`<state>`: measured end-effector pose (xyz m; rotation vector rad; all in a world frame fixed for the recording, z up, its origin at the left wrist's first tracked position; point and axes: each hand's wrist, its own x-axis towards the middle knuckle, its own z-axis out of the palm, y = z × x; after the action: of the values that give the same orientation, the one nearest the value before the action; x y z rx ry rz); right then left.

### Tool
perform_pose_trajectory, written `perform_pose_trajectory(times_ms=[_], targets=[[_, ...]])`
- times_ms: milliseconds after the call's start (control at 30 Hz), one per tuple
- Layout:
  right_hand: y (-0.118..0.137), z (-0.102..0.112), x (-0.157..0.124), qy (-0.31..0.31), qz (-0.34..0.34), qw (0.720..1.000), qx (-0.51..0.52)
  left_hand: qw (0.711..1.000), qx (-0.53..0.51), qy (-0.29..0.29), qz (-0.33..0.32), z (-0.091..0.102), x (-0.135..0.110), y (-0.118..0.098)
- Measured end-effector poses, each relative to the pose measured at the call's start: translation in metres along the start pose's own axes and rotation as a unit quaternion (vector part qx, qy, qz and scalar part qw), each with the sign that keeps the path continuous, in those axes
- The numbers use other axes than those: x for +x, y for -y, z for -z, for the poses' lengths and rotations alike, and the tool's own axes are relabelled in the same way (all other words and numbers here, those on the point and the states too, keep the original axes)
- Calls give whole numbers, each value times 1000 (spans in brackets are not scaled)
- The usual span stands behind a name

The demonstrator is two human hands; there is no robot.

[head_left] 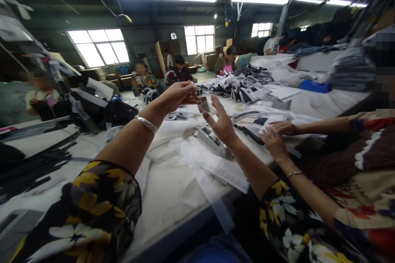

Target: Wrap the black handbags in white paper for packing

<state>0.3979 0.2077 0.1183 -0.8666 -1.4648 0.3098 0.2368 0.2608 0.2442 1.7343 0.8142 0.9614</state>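
My left hand is raised above the table, its fingers pinched on a small dark piece with a pale edge; what the piece is I cannot make out. A silver bangle sits on that wrist. My right hand is held up just right of the piece, fingers spread and palm open, holding nothing. Below my right hand a grey tape dispenser rests on the white table, among thin white sheets.
A co-worker's two hands press flat on black-and-white pieces at the right. Black strips lie at the left. Heaps of black and white cut parts cover the far table. Other people sit further back.
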Motion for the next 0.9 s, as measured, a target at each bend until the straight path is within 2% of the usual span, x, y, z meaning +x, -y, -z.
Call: perform_pose_trajectory(times_ms=[133,333,567,733,900], targets=[[28,-15,-21,50,-16,987,153,1000,-14,23,8,-9,-46,-23],[72,-25,-69,66,-34,982,172,1000,-4,0,13,-1,-125,-30],[103,-32,-115,163,21,977,139,995,-47,-84,39,13,-206,-13],[115,-35,-137,201,-27,969,140,991,-51,-114,54,17,-249,9],[115,-36,-151,189,-81,973,102,992,55,-86,72,22,-283,25]])
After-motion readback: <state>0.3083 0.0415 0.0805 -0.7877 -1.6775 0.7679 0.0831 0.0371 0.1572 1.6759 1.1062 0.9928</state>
